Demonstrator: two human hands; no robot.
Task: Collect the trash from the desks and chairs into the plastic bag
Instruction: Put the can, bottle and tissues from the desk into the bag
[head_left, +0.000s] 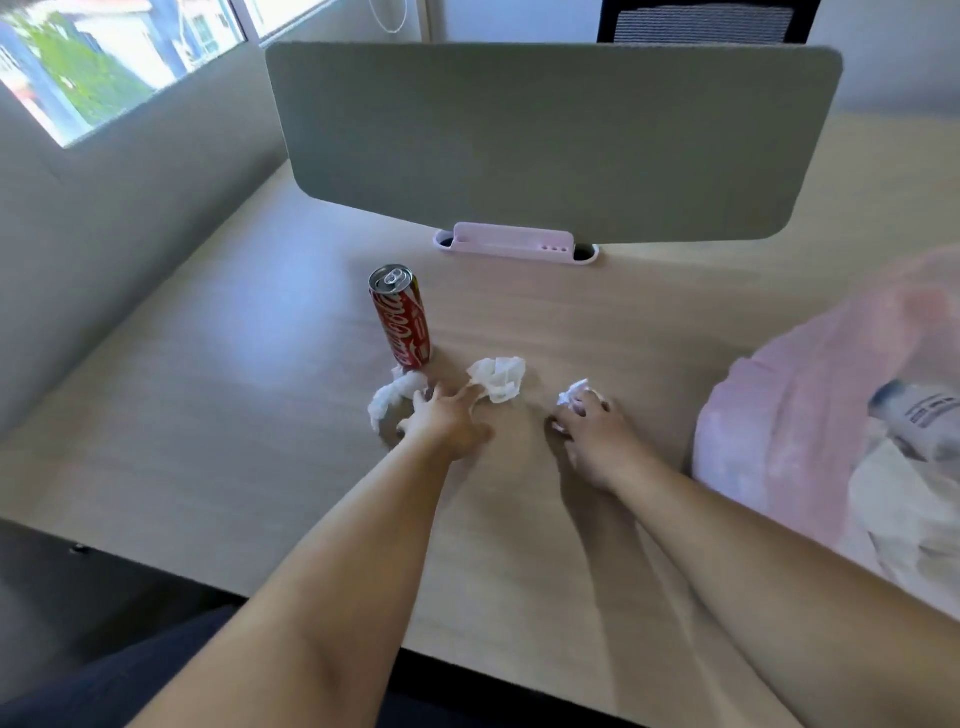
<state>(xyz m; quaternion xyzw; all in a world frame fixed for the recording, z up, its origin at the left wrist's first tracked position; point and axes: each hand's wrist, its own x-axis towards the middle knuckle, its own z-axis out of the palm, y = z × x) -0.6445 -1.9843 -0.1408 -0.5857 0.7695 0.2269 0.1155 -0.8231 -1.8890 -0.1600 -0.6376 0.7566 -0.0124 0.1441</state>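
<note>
A red soda can stands upright on the wooden desk. Three crumpled white tissues lie in front of it. My left hand reaches between the left tissue and the middle tissue, its straight fingers touching the middle one's edge. My right hand curls over the small right tissue and grips it. The pink plastic bag sits open on the desk at the right, with a white bottle and pale paper trash inside.
A grey divider panel stands across the back of the desk, with a pink cable tray at its foot. A wall with a window is to the left. A dark chair back shows behind the divider.
</note>
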